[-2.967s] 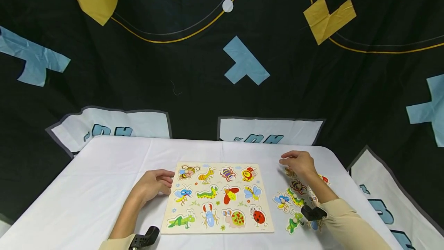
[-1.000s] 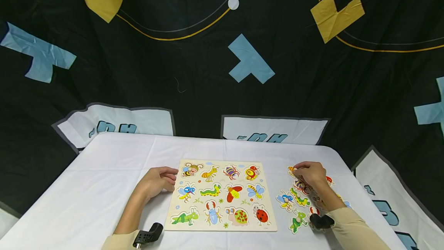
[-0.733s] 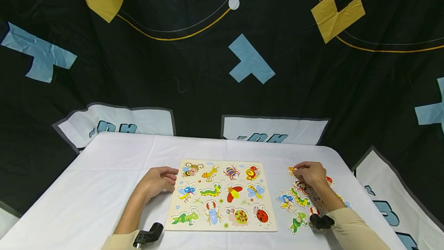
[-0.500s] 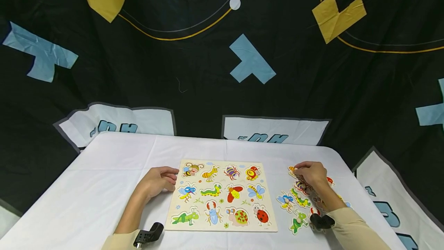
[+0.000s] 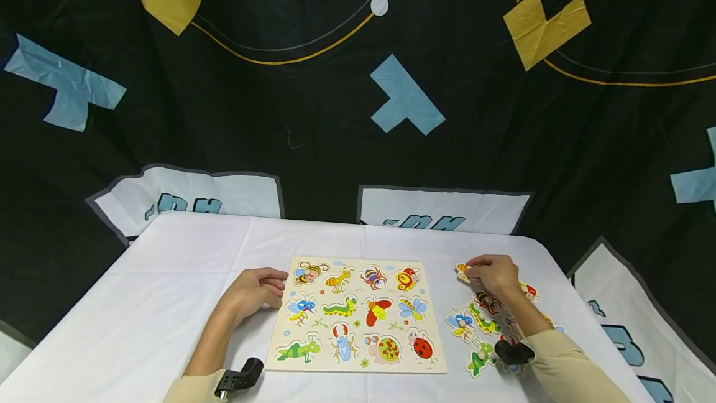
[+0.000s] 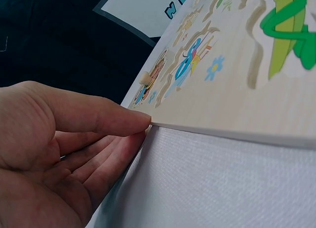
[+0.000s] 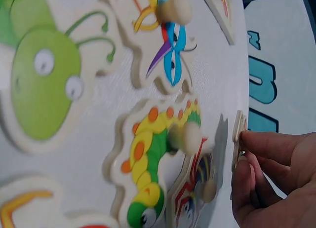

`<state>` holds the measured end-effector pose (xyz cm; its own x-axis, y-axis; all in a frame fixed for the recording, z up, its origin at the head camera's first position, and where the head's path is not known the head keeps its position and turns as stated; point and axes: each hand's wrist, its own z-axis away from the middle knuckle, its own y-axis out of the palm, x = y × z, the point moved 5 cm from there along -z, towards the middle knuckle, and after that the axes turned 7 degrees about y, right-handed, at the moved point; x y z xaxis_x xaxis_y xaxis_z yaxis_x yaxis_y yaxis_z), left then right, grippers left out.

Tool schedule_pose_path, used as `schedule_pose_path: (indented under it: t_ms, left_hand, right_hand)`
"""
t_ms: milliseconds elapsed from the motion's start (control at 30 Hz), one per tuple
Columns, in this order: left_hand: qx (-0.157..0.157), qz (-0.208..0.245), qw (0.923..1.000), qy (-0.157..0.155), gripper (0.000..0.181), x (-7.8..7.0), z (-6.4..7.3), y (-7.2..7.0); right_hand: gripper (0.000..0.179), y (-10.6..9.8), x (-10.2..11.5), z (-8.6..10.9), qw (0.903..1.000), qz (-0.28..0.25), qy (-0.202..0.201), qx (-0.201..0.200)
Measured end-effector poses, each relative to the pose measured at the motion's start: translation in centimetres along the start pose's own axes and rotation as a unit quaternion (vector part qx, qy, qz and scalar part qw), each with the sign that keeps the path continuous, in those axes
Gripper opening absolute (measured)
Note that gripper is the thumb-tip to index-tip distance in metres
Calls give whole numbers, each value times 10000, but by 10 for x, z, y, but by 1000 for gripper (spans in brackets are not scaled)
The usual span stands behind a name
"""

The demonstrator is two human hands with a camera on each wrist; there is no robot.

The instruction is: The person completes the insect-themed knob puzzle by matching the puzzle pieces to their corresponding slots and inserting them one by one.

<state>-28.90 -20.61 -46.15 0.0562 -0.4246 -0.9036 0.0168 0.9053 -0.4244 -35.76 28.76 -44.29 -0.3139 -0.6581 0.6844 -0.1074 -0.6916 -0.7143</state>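
My right hand [image 5: 495, 275] pinches a wooden puzzle piece [image 5: 462, 271] with orange-yellow stripes above the loose pieces; in the right wrist view the piece [image 7: 238, 139] is edge-on between thumb and fingers, so its picture is mostly hidden. My left hand [image 5: 253, 294] lies beside the left edge of the insect puzzle board [image 5: 352, 365], relaxed fingertips touching that edge, as the left wrist view shows. On the board, a bee piece [image 6: 146, 80] with a wooden knob sits at the far left corner. The other nearby shapes there are printed recesses.
Right of the board lie several loose knobbed pieces: a blue mosquito [image 5: 461, 324], a caterpillar [image 5: 484, 318], a spider [image 5: 488, 301] and a green grasshopper [image 5: 479, 356]. Some overlap or are hidden under my right forearm. A white cloth [image 5: 196, 254] covers the table; a dark curtain [image 5: 313, 142] hangs behind.
My right hand came down to the pile, stayed there on the striped piece, and has now moved slightly up and left with it. The left hand stays at the board's edge.
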Motion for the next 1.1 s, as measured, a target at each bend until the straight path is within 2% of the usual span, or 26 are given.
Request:
schedule_pose_path:
  t_ms: [800,1100]
  left_hand:
    - [-47,-140,9999,-45,60,3,-2,0]
    - [-25,-33,10000,-35,60,3,-1,0]
  right_hand:
    - [19,26,46,6,9987,-195,-448,145]
    - [16,40,68,11,9976,-250,-614,208]
